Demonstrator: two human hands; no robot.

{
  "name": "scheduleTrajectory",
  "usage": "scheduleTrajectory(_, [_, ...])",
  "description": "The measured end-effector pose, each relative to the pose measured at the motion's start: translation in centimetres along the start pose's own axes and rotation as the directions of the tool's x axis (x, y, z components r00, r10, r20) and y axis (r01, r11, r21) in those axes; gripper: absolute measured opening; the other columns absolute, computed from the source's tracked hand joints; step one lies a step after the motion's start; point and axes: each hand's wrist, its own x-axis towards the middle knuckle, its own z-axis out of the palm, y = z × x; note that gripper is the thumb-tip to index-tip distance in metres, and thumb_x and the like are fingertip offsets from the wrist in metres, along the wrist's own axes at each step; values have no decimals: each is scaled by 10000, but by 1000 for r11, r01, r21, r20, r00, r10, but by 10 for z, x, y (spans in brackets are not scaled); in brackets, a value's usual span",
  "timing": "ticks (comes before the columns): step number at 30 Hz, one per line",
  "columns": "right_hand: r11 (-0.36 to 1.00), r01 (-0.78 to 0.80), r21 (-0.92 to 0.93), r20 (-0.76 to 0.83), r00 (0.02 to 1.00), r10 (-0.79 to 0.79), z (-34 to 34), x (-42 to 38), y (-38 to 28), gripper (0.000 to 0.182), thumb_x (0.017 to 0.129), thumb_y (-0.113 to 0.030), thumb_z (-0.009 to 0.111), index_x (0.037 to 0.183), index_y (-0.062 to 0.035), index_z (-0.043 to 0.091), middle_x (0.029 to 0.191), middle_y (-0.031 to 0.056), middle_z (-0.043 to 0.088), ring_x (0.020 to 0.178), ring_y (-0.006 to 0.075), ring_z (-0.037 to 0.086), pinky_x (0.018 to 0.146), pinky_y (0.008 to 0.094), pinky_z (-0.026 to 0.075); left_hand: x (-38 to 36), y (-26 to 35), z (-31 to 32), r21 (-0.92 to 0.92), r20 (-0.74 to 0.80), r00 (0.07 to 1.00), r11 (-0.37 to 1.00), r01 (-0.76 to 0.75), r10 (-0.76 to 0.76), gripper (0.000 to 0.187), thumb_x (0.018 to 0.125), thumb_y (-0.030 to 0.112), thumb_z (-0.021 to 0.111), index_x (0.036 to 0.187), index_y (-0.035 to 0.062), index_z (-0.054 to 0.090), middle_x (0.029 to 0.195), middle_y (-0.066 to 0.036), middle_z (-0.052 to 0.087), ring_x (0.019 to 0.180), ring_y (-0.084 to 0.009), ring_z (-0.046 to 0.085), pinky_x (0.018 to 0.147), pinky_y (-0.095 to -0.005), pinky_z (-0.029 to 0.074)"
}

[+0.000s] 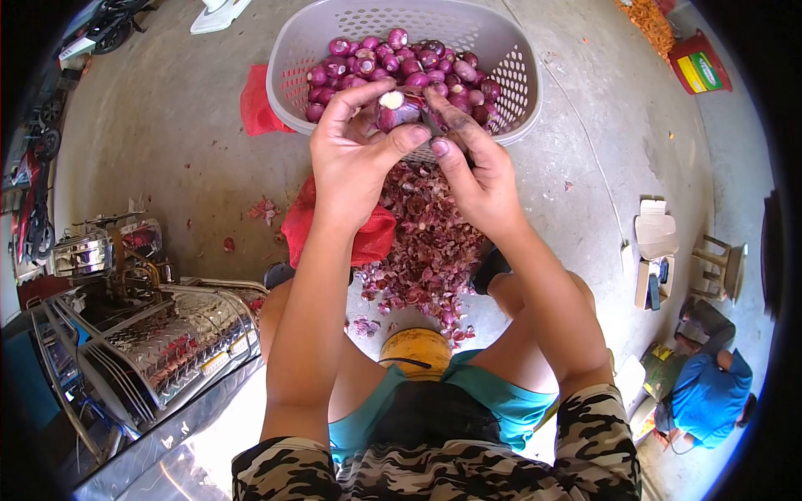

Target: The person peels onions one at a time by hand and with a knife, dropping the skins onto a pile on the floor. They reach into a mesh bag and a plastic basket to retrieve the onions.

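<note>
My left hand (352, 163) is closed around a red onion (398, 112), its pale cut end facing up. From the other side my right hand (478, 167) pinches a small knife (431, 123), whose dark blade lies against the onion; its handle is mostly hidden by the fingers. Just beyond and below both hands stands a grey perforated basket (284, 50) holding many red onions (401, 60). Between my feet, a heap of purple onion skins (426, 242) covers the floor. A red mesh bag (373, 240) lies beside the heap, partly behind my left forearm.
I sit over a yellow seat or container (415, 349). Shiny metal vehicle parts (188, 334) stand at left. To the right are an open cardboard box (654, 250), a wooden stool (717, 265) and a crouching person in blue (710, 397). A red bucket (700, 65) stands far right.
</note>
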Motion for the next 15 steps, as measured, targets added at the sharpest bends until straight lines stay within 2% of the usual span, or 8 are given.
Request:
scheduleTrajectory(6, [997,11,-76,-41,999,-14,2,2,2,320,901,-84,530,1198,33,541,1187,178,589,1064,233,599,901,307,453,-1,0,0,13,-27,999,1000,26,-26,462,696,-43,751,1104,-12,538,1000,-85,597,901,-138,589,785,-269,531])
scheduleTrajectory(9, [985,-155,72,-53,986,159,3,0,-4,327,908,-86,520,1214,29,530,1210,168,578,1053,206,597,902,293,448,-1,1,1,-32,-14,1000,999,28,-28,462,702,-45,746,1112,-13,534,1003,-83,595,906,-141,587,787,-269,530])
scheduleTrajectory(13, [974,-172,149,8,985,173,-1,-2,0,373,916,-101,516,1266,21,478,1282,153,527,1094,195,563,923,295,429,-1,2,2,-40,-1,1000,999,29,-29,465,704,-49,742,1117,-13,532,1019,-82,587,930,-145,578,787,-266,528])
scheduleTrajectory(15, [975,-180,128,43,983,176,-3,-2,-4,397,916,-111,519,1287,16,455,1308,146,505,1117,197,548,934,302,421,0,2,1,-45,11,1000,999,27,-26,466,703,-54,740,1118,-12,532,1035,-84,580,949,-147,570,788,-266,528])
